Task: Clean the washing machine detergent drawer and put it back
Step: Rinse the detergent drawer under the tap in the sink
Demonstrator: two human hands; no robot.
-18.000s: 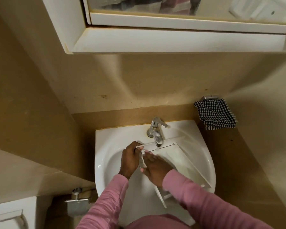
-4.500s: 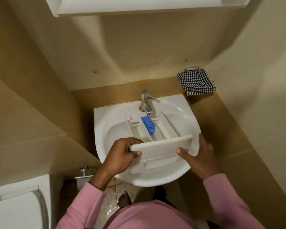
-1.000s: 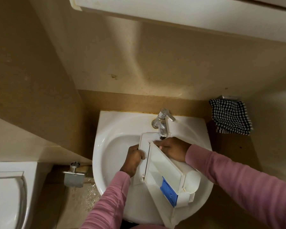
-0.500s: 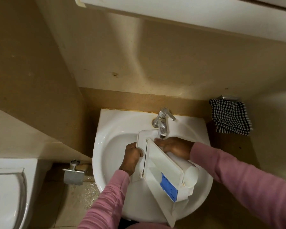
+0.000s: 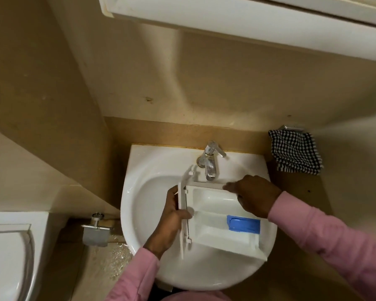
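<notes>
Toward the back edge of the sink [image 5: 139, 170], below the tap [image 5: 210, 164], the detergent drawer [image 5: 213, 205] is being swung level from its tilt, compartments up; the left hand [image 5: 169, 216] is clamping its front panel, the right hand [image 5: 254, 194] its far wall, so rinsing is probably continuing.

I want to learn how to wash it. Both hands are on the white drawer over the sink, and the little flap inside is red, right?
Not quite: the flap in the drawer is blue, not red, as the head view shows. The left hand and right hand are indeed on the drawer, over the sink.
</notes>
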